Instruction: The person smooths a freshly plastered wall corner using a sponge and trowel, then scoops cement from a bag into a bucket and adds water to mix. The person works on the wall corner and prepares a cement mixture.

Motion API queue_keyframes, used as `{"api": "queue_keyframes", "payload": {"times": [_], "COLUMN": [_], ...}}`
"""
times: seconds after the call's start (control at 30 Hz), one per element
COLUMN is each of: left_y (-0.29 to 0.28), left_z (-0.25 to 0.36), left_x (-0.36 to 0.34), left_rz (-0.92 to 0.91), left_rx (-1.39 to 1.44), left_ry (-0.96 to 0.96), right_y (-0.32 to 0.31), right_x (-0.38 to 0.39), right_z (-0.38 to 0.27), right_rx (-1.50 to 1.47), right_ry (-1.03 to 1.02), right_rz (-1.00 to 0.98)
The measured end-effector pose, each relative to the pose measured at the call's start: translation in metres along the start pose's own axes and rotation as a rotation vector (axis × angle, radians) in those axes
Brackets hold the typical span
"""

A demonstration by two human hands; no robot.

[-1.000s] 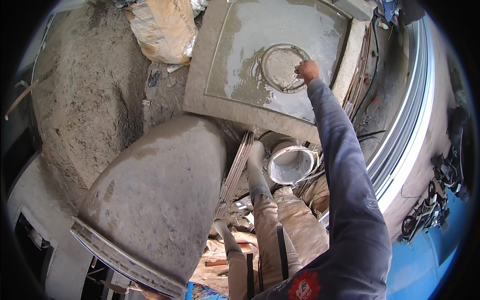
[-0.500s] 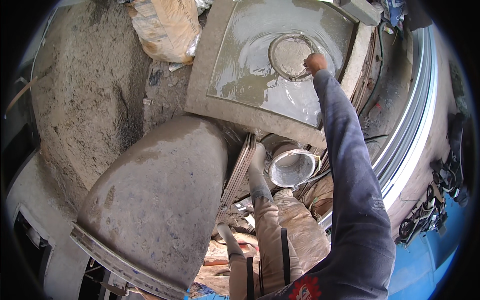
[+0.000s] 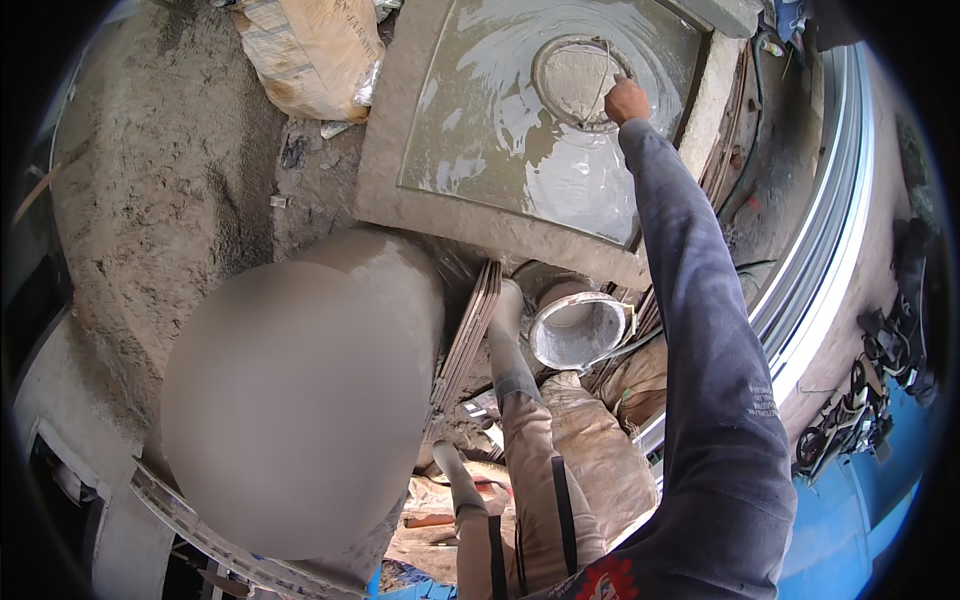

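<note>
My right hand (image 3: 627, 102), at the end of a dark sleeve, reaches out over a square concrete tank (image 3: 400, 130) of grey, cloudy water. Its fingers are closed on the thin wire handle at the right side of a round bucket (image 3: 537, 88). That bucket sits in the water almost to its rim, with grey, murky contents inside. Ripples ring it. My left hand is out of view. Nearer my legs, a second, whitish bucket (image 3: 580, 350) stands tilted beside the tank's front wall, its inside coated grey.
A large grey, rounded mortar-coated form (image 3: 400, 262) stands at left, partly blurred. Behind it lies a heap of wet sand-like material (image 3: 150, 190). A torn sack (image 3: 310, 55) rests by the tank's left side. Thin stacked boards (image 3: 470, 335) lean beside my leg. Long metal profiles (image 3: 815, 240) run along the right.
My right hand and the bucket in the water have shifted slightly toward the tank's far side. The wire handle now crosses more of the bucket's top. The whole view has shifted a little.
</note>
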State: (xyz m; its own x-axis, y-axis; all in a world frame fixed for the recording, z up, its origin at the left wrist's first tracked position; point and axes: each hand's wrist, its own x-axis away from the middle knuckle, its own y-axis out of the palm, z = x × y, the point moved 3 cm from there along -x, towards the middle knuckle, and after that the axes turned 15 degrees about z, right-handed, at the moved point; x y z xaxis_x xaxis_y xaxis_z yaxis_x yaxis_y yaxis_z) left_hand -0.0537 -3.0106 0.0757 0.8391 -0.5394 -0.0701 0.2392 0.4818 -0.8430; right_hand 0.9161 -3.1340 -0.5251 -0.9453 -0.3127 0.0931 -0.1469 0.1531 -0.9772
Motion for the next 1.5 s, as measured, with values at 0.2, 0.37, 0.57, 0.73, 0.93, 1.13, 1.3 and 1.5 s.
{"api": "queue_keyframes", "payload": {"times": [0.2,0.37,0.57,0.73,0.93,1.13,1.3,1.5], "left_y": [0.006,0.025,0.007,0.003,0.017,0.0,-0.007,-0.037], "left_z": [0.003,0.002,0.036,0.046,0.036,0.039,0.045,0.051], "left_x": [0.006,0.005,0.003,0.005,-0.001,-0.007,-0.015,-0.03], "left_rz": [-0.015,-0.049,-0.041,-0.04,-0.061,-0.07,-0.114,-0.096], "left_rx": [-0.035,-0.05,-0.11,-0.13,-0.101,-0.105,-0.116,-0.074], "left_ry": [0.009,0.015,0.092,0.138,0.155,0.167,0.157,0.17], "right_y": [0.022,0.018,0.001,0.016,0.053,0.025,-0.025,-0.118], "right_x": [0.073,0.218,0.399,0.474,0.47,0.499,0.528,0.531], "right_z": [0.031,0.067,0.135,0.187,0.219,0.212,0.207,0.197], "right_rx": [-0.039,-0.012,0.217,0.324,0.266,0.27,0.233,0.028], "right_ry": [0.099,0.211,0.508,0.285,0.102,-0.149,0.077,0.397], "right_rz": [-0.142,-0.337,-0.614,-0.633,-0.776,-0.93,-0.939,-0.878]}}
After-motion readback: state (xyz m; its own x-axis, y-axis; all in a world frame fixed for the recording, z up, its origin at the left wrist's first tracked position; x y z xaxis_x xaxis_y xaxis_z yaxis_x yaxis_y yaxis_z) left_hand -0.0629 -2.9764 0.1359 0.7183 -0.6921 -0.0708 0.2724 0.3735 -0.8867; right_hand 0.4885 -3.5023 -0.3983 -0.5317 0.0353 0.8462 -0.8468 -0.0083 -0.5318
